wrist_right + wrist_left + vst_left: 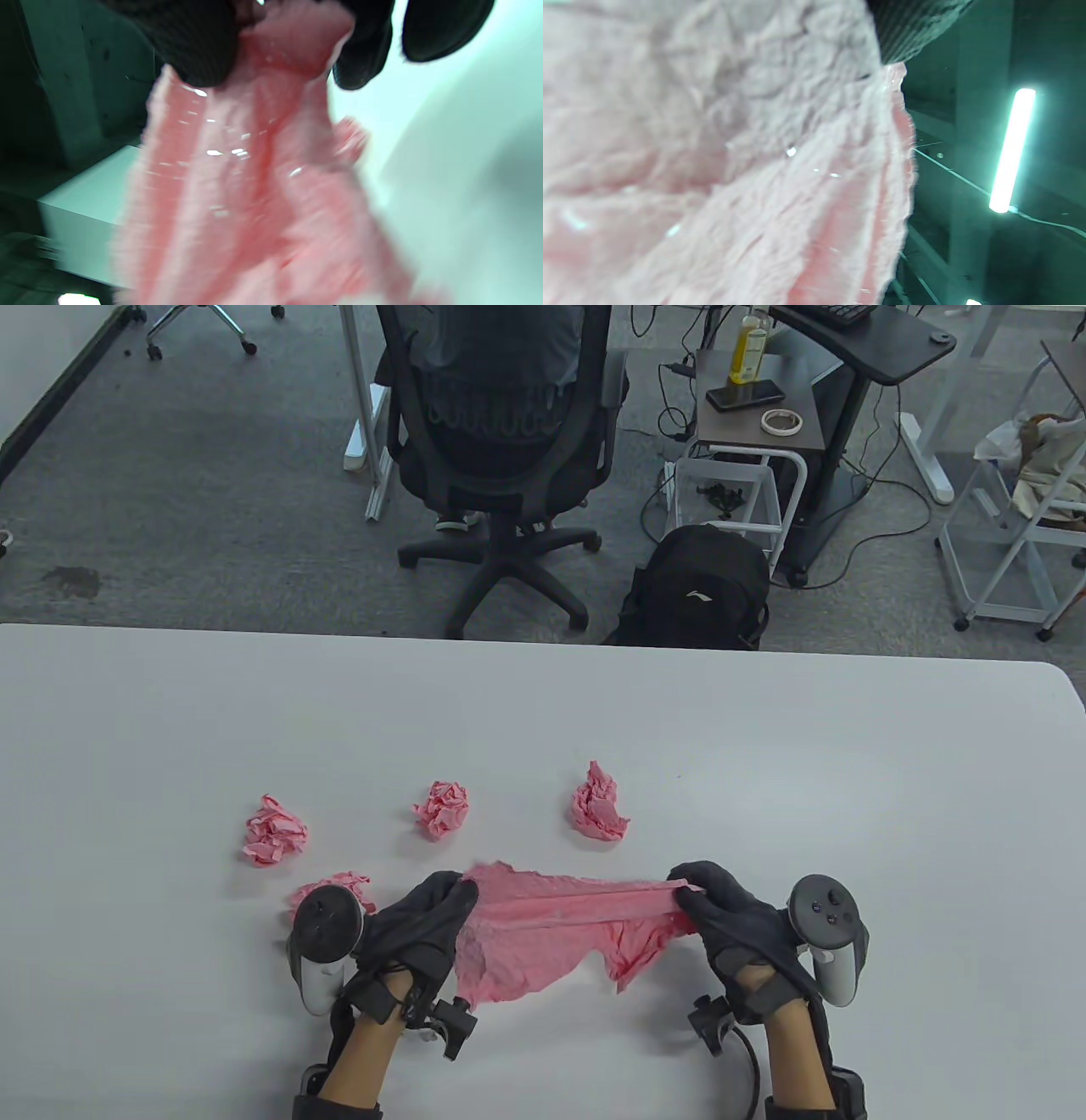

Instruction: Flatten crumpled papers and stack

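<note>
A pink crinkled paper sheet (560,929) hangs stretched between both hands above the near part of the white table (764,746). My left hand (441,912) pinches its left end and my right hand (700,899) pinches its right end. The same sheet (734,169) fills the left wrist view, and the sheet (254,190) hangs from my gloved fingers (365,59) in the right wrist view. Three crumpled pink paper balls lie in a row beyond it: left ball (273,831), middle ball (442,808), right ball (599,804). Another crumpled piece (339,886) lies partly hidden behind my left hand's tracker.
Beyond the table's far edge stand a black office chair (501,432), a black backpack (700,589) and a small side table (755,415) with a bottle. The table's far half and right side are bare white surface.
</note>
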A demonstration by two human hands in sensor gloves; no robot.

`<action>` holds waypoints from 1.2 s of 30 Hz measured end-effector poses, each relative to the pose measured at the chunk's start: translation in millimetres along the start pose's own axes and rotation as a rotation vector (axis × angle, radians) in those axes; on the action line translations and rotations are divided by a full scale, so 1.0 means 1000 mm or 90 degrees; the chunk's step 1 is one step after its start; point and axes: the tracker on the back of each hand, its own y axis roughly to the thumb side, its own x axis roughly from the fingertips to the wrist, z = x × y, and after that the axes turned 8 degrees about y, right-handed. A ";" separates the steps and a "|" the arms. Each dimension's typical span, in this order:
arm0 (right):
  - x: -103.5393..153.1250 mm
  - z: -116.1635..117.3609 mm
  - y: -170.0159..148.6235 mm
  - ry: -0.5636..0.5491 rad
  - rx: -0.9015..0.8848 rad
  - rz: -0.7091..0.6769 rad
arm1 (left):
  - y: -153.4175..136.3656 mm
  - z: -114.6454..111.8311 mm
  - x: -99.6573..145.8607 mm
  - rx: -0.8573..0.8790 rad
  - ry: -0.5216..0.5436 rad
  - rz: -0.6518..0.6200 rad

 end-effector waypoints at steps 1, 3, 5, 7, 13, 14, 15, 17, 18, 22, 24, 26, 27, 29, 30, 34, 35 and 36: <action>-0.001 -0.001 -0.003 0.014 -0.108 -0.026 | -0.002 0.001 -0.001 -0.016 0.007 0.011; 0.000 -0.004 -0.005 -0.006 -0.195 -0.051 | -0.006 0.005 -0.001 -0.039 0.014 0.025; 0.000 -0.008 -0.006 -0.002 -0.175 -0.053 | -0.007 0.005 -0.001 -0.054 0.018 0.031; 0.002 -0.008 -0.006 0.010 -0.156 -0.030 | -0.007 0.002 -0.001 -0.071 0.010 0.045; 0.008 -0.011 -0.002 -0.105 0.152 0.144 | -0.003 -0.003 0.001 -0.307 -0.007 0.064; 0.007 -0.010 -0.001 -0.118 0.189 0.155 | -0.002 -0.004 0.001 -0.338 -0.007 0.061; 0.007 -0.010 -0.001 -0.126 0.232 0.166 | -0.001 -0.006 0.001 -0.388 -0.010 0.059; 0.005 -0.008 0.000 -0.148 0.336 0.177 | 0.001 -0.010 0.001 -0.470 -0.035 0.054; 0.004 -0.006 0.000 -0.154 0.369 0.173 | 0.002 -0.013 0.002 -0.501 -0.033 0.046; 0.006 0.003 0.010 -0.197 0.487 0.145 | 0.010 -0.022 0.007 -0.605 -0.033 0.016; 0.010 0.007 0.025 -0.233 0.557 0.092 | 0.020 -0.030 0.009 -0.638 -0.036 -0.073; 0.015 0.016 0.042 -0.243 0.587 0.004 | 0.030 -0.042 0.012 -0.640 -0.066 -0.180; 0.015 0.024 0.049 -0.216 0.586 -0.049 | 0.033 -0.052 0.013 -0.631 -0.110 -0.251; 0.009 0.047 0.053 -0.124 0.583 -0.104 | 0.031 -0.070 0.015 -0.651 -0.198 -0.254; 0.005 0.060 0.050 -0.069 0.596 -0.108 | 0.027 -0.077 0.016 -0.661 -0.242 -0.237; -0.014 0.107 0.020 0.169 0.735 0.031 | 0.007 -0.094 0.014 -0.683 -0.408 -0.173; -0.018 0.107 0.011 0.198 0.757 0.082 | 0.003 -0.094 0.013 -0.692 -0.432 -0.157; -0.020 0.105 0.007 0.211 0.753 0.110 | 0.001 -0.093 0.013 -0.700 -0.443 -0.143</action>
